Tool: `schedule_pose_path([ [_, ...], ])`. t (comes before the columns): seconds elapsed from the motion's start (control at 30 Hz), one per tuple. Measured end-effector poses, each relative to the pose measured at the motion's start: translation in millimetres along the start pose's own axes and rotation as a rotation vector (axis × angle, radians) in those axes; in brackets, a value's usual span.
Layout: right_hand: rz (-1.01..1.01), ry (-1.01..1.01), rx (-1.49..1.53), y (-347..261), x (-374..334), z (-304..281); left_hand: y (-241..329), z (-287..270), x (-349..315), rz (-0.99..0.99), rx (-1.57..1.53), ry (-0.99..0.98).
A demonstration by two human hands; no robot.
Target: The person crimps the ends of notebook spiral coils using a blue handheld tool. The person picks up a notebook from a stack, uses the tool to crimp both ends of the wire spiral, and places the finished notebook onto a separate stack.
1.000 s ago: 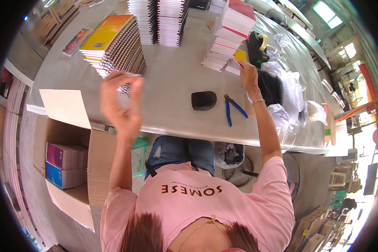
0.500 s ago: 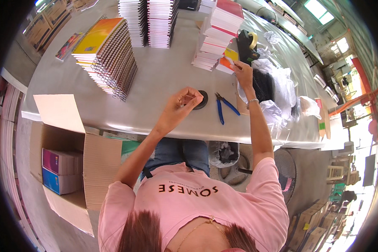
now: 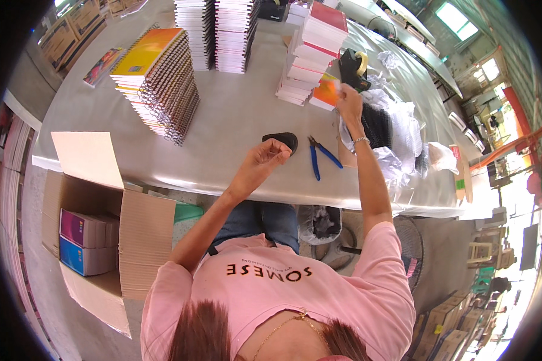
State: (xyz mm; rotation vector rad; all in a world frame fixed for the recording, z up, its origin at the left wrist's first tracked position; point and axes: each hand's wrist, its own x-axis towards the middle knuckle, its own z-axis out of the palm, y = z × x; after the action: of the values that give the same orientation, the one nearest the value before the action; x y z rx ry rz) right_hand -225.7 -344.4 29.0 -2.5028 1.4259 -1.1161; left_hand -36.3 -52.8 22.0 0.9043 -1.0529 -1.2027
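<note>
My left hand (image 3: 264, 160) is over the near middle of the table, its thumb and fingers drawn together. Whatever may be between them is hidden. Just beyond those fingertips lies a flat black rounded object (image 3: 288, 141), partly covered by the hand. Farther right, my right hand (image 3: 349, 103) reaches to a notebook with an orange and yellow cover (image 3: 324, 93). Its fingers are closed and blurred, with something pale at their tips that I cannot make out. Blue-handled cutting pliers (image 3: 315, 161) lie between my two arms with their handles spread.
Spiral notebooks (image 3: 173, 84) are stacked at the left, with taller book stacks (image 3: 233, 42) behind and red-covered ones (image 3: 310, 57) near my right hand. A tape dispenser (image 3: 354, 69) and crumpled white plastic (image 3: 406, 129) lie right. An open carton (image 3: 147, 240) of books stands at the lower left.
My left hand has drawn slightly back toward me, showing more of the black object. My right hand's fingers have lifted a little at the orange and yellow notebook, and more of its cover shows.
</note>
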Motion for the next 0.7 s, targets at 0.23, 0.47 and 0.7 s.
schedule_pose_path([
  [0.23, 0.047, 0.557, 0.219, -37, -33, -102, 6, -12, -1, -0.186, -0.24, -0.031],
  [0.47, 0.03, -0.122, 0.955, -125, -137, -143, 14, -9, 23, -0.62, -0.719, -0.49],
  [0.7, 0.077, -0.242, 0.564, -111, -144, -122, 18, -25, 9, -0.518, -0.194, -0.427],
])
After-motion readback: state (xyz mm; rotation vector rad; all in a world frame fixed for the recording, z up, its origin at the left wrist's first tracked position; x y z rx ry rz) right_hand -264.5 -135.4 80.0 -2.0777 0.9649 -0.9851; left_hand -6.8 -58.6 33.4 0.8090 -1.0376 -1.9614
